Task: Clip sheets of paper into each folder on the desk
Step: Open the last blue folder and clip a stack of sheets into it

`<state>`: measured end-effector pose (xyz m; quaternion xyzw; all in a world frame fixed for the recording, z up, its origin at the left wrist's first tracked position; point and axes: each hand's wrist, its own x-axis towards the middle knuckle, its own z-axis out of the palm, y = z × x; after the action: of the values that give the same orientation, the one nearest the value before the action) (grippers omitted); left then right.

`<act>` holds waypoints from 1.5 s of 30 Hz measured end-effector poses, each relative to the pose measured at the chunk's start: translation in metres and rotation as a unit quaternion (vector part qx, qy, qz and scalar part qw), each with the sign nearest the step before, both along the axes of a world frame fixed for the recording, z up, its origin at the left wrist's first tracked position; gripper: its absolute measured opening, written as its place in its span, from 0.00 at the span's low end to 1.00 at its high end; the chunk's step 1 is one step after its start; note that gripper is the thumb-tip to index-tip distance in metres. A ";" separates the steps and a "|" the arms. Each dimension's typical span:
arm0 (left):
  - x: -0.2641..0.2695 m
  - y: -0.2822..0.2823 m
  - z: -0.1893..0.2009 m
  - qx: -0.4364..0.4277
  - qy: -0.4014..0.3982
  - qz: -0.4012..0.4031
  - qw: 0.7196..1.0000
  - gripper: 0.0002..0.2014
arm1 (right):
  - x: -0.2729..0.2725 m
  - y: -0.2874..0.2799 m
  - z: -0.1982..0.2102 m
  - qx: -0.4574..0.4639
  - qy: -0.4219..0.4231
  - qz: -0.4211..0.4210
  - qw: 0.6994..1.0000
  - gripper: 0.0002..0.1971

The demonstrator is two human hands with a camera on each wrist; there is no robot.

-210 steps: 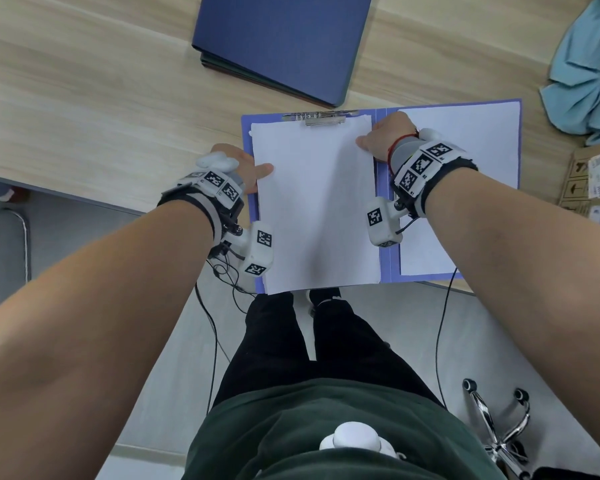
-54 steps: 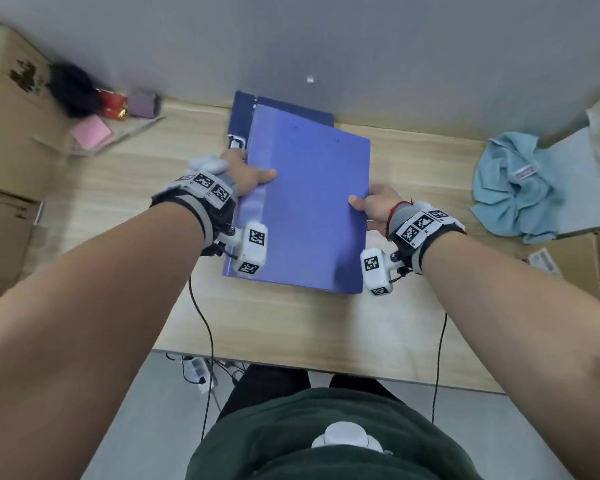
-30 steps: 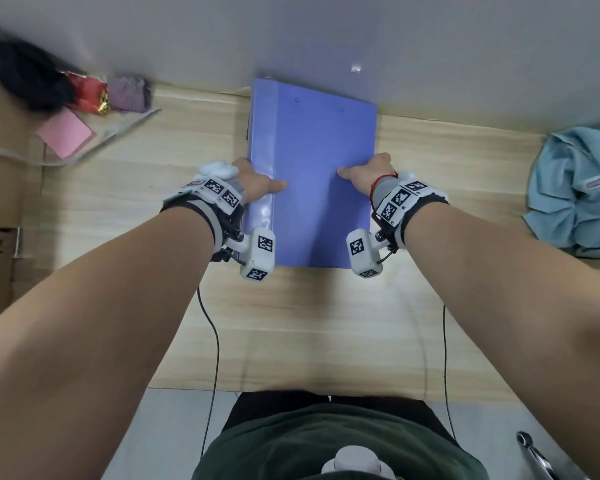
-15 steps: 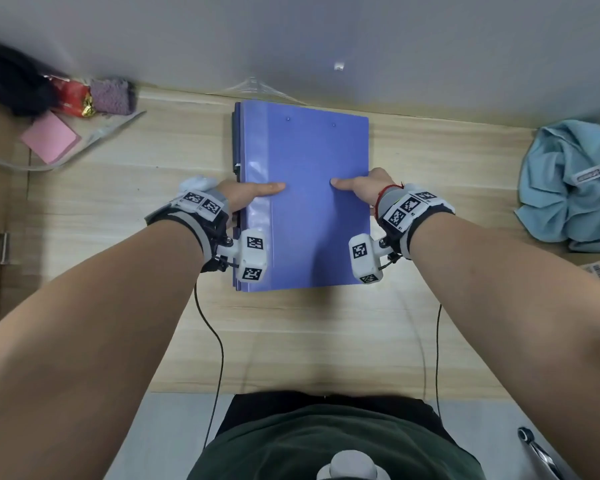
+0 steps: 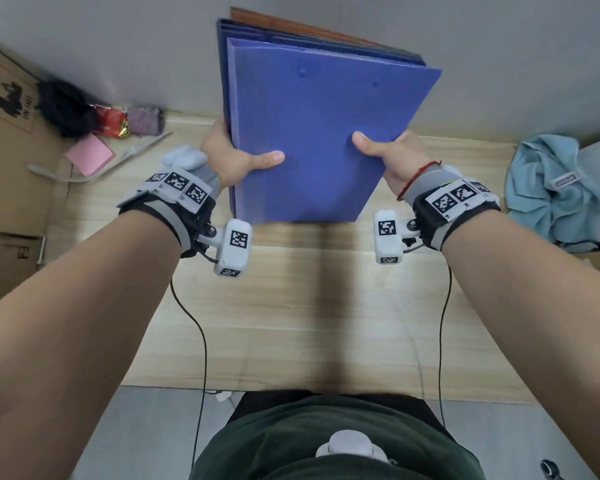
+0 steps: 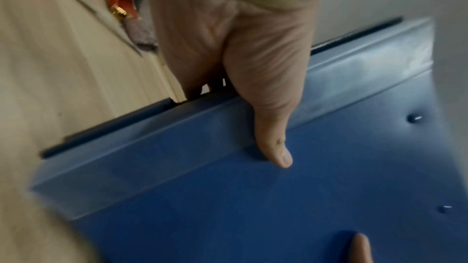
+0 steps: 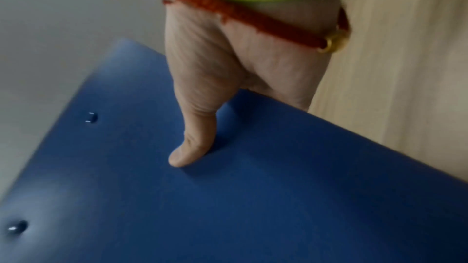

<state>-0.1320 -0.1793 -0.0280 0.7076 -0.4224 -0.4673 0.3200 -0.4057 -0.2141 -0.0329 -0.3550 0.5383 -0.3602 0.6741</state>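
Note:
A stack of closed folders (image 5: 319, 126) is held up in the air above the wooden desk (image 5: 291, 306), tilted with its far end raised. The top one is light blue-violet (image 6: 303, 197) (image 7: 228, 207); darker folders (image 5: 361, 43) show beneath it at the far edge. My left hand (image 5: 236, 157) grips the stack's left edge, thumb on top and fingers underneath. My right hand (image 5: 392, 154) grips the right edge the same way. No loose paper is visible; the folders' insides are hidden.
A light blue cloth (image 5: 551, 188) lies at the desk's right. At the back left sit a pink notepad (image 5: 89, 154), a red wrapper (image 5: 111, 121), a dark fluffy thing (image 5: 63, 109) and a cardboard box (image 5: 7, 140). A grey wall stands behind the desk.
The folder was closed and laid on the stack of dark folders at the back. Both hands have since lifted the whole stack off the desk, toward me and upward.

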 end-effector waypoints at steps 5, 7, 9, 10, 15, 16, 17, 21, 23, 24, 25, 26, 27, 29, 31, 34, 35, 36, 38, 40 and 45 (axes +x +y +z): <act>0.011 0.020 -0.003 -0.021 -0.038 -0.001 0.999 0.46 | -0.003 0.012 0.010 -0.090 0.077 0.040 0.992 0.35; 0.013 0.030 -0.012 0.019 -0.044 -0.004 0.999 0.43 | -0.003 0.020 0.003 -0.100 0.102 0.075 0.987 0.36; 0.012 0.038 -0.019 0.049 -0.044 -0.024 0.998 0.36 | -0.002 0.024 -0.003 -0.100 0.120 0.097 0.983 0.36; 0.011 0.039 -0.020 0.057 -0.043 -0.033 0.997 0.34 | -0.001 0.024 -0.005 -0.099 0.128 0.102 0.981 0.36; 0.008 0.034 -0.026 0.086 -0.056 -0.046 0.994 0.32 | 0.000 0.020 -0.024 -0.061 0.179 0.112 0.976 0.37; 0.008 0.033 -0.029 0.091 -0.069 -0.051 0.992 0.32 | 0.000 0.020 -0.028 -0.053 0.199 0.116 0.972 0.36; 0.009 0.032 -0.031 0.093 -0.081 -0.054 0.991 0.33 | 0.000 0.020 -0.032 -0.045 0.221 0.120 0.967 0.36; 0.013 0.030 -0.033 0.067 -0.074 -0.039 0.994 0.30 | 0.001 0.018 -0.035 -0.052 0.259 0.101 0.959 0.33; 0.021 0.029 -0.029 0.047 -0.061 -0.045 0.996 0.29 | 0.005 0.019 -0.034 -0.047 0.233 0.107 0.965 0.26; 0.028 0.028 -0.029 0.050 -0.059 -0.059 0.995 0.30 | 0.008 0.019 -0.034 -0.035 0.228 0.117 0.966 0.24; 0.034 0.027 -0.028 0.064 -0.054 -0.073 0.994 0.32 | 0.012 0.021 -0.034 -0.017 0.221 0.128 0.967 0.23; 0.041 0.027 -0.029 0.090 -0.048 -0.084 0.991 0.32 | 0.017 0.021 -0.036 0.005 0.213 0.142 0.967 0.23; 0.050 0.028 -0.033 0.122 -0.040 -0.089 0.988 0.31 | 0.025 0.022 -0.038 0.033 0.203 0.156 0.966 0.23; 0.064 0.032 -0.042 0.187 -0.039 -0.096 0.977 0.33 | 0.041 0.027 -0.045 0.099 0.190 0.173 0.961 0.22; 0.071 0.038 -0.053 0.246 -0.042 -0.097 0.964 0.39 | 0.050 0.035 -0.053 0.156 0.187 0.179 0.953 0.23; 0.091 0.042 -0.083 0.312 -0.069 -0.088 0.944 0.53 | 0.065 0.040 -0.082 0.207 0.208 0.194 0.936 0.26; 0.098 0.042 -0.094 0.327 -0.076 -0.094 0.937 0.56 | 0.069 0.040 -0.089 0.216 0.220 0.195 0.931 0.28; 0.103 0.040 -0.107 0.335 -0.082 -0.095 0.934 0.59 | 0.072 0.037 -0.097 0.220 0.235 0.197 0.926 0.30; 0.104 0.037 -0.111 0.329 -0.097 -0.093 0.935 0.61 | 0.076 0.031 -0.107 0.222 0.265 0.204 0.916 0.35; 0.101 0.030 -0.107 0.325 -0.104 -0.089 0.936 0.63 | 0.078 0.020 -0.119 0.228 0.279 0.203 0.910 0.38; 0.094 0.006 -0.103 0.330 -0.141 -0.101 0.928 0.68 | 0.079 -0.004 -0.143 0.219 0.336 0.193 0.895 0.46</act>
<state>-0.0379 -0.1731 -0.1309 0.7854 -0.3546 -0.5055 -0.0433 -0.3268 -0.2181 -0.1762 -0.3951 0.7190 0.0447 0.5700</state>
